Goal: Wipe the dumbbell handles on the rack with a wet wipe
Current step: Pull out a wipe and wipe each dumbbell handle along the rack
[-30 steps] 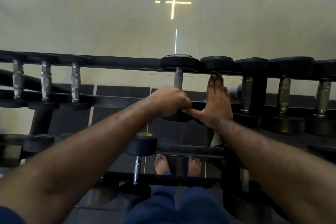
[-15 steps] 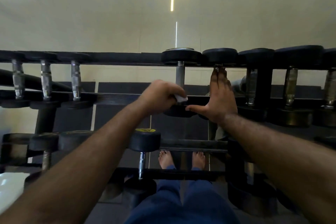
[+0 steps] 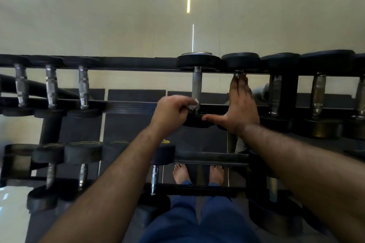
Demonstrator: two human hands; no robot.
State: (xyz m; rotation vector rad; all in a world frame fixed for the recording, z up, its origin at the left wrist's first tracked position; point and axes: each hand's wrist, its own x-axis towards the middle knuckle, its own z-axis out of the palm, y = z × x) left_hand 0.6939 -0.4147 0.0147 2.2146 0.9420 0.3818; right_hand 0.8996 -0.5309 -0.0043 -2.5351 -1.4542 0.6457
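Observation:
A black dumbbell rack (image 3: 126, 106) carries rows of dumbbells with metal handles. My left hand (image 3: 172, 110) pinches a small white wet wipe (image 3: 194, 103) against the near end of a grey dumbbell handle (image 3: 197, 85) in the middle of the top row. My right hand (image 3: 240, 106) lies flat with straight fingers along the neighbouring dumbbell handle to the right, fingertips near its far black head (image 3: 240, 60), thumb stretched left over the near head. That handle is mostly hidden under the hand.
Three small dumbbells (image 3: 51, 87) sit on the top row at left and several bigger ones (image 3: 318, 92) at right. A lower row of dumbbells (image 3: 83, 154) lies beneath my arms. My bare feet (image 3: 197, 173) stand on dark floor mats behind the rack's lower bars.
My left hand has loosened from a full grip round the middle handle's near end and slid slightly left, so the white wipe now shows. My right hand has stayed flat in place.

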